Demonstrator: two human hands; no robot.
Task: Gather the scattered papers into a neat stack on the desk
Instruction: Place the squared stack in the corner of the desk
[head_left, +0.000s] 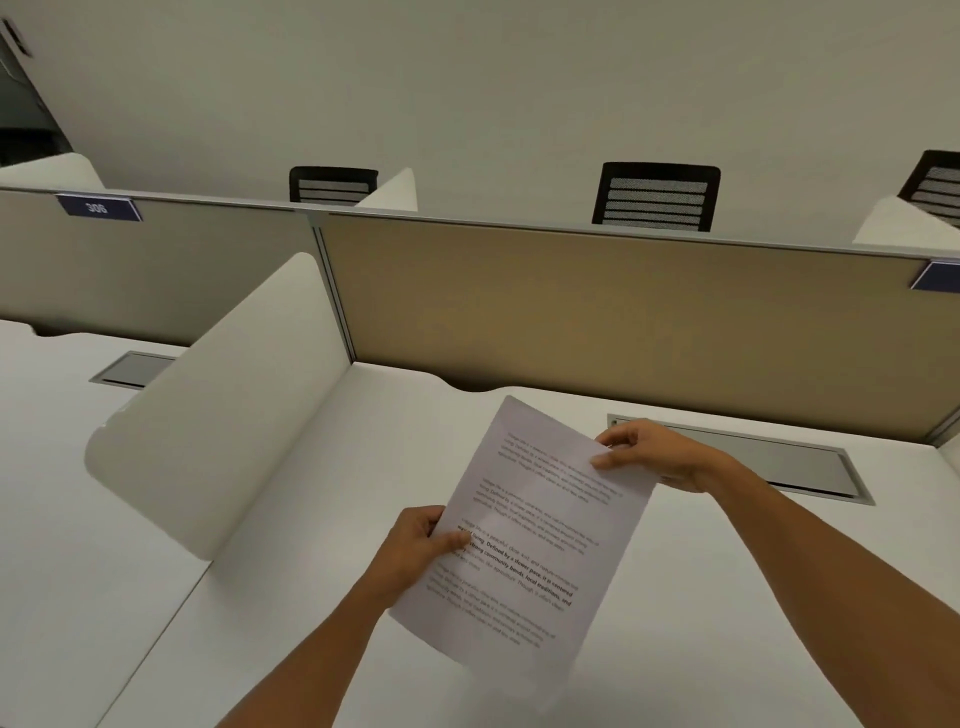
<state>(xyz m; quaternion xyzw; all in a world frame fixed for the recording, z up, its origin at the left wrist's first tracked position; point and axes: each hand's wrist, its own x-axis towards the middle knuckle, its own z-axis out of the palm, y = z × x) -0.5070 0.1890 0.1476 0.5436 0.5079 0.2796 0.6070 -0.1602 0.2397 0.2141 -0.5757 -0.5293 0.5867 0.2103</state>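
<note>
I look down on a white desk (322, 519) in a row of cubicles. A tan fabric partition (597, 317) closes its far side, and a white rounded divider (218, 410) stands along its left edge. A grey cable hatch (779, 467) is set flush into the desk near the partition; a second hatch (132, 369) shows on the neighbouring desk to the left. A blue label (98, 208) reading 306 is clipped to the partition's top rail at left. Beyond the rail, three black mesh chair backs (657, 200) stand before a plain pale wall (467, 78).

The papers (524, 540), printed side up, are held above the desk's near centre, clear of the surface as far as I can tell. Their long axis runs diagonally, from the near right to the far left, with the top corner pointing toward the partition. Whether one sheet or several, I cannot tell.

My left hand (415, 545) pinches the left long edge at mid-length, thumb on the printed face. My right hand (654, 452) pinches the upper right corner, thumb likewise on top.
</note>
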